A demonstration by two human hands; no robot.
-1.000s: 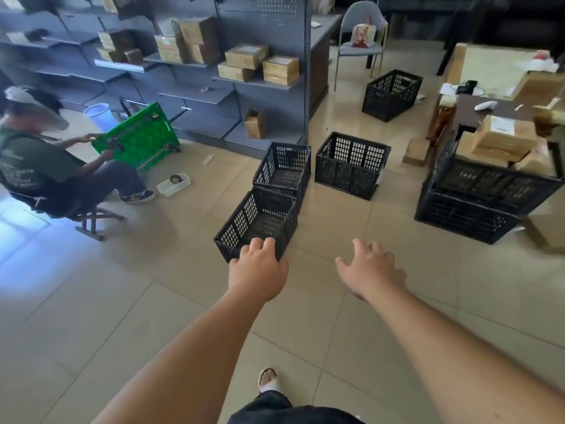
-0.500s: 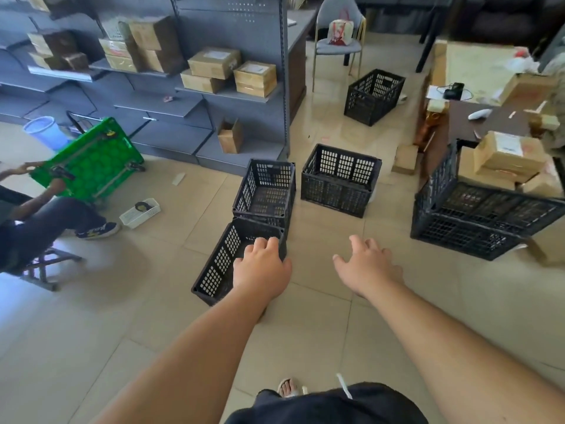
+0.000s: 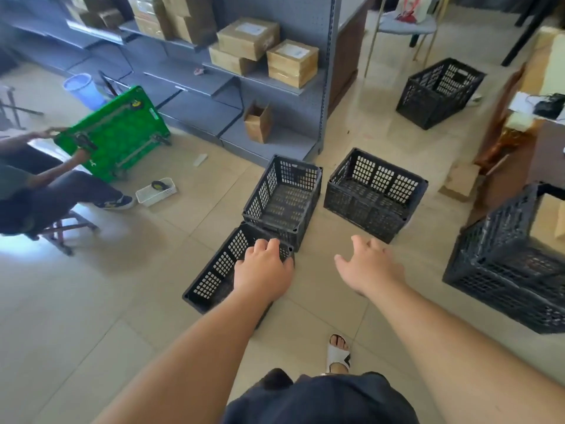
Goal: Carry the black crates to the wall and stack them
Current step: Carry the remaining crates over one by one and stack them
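Left hand (image 3: 263, 270) sits over the nearest crate (image 3: 214, 276) on the floor (image 3: 91, 301), fingers (image 3: 270, 245) curled at its rim — gripping or not, I can't tell; right hand (image 3: 371, 267) spread, empty — ready for the far side.

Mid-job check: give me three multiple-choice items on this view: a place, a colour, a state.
1. The open cardboard box stands: A on the chair; B on the bottom shelf of the grey rack; C inside a crate.
2. The upturned cart held by the seated person is: A green; B red; C yellow.
3. The right hand is: A gripping a crate; B open, holding nothing; C holding a box.
Answers: 1 B, it sits on the lowest shelf; 2 A, its deck is bright green; 3 B, its fingers are spread, empty.
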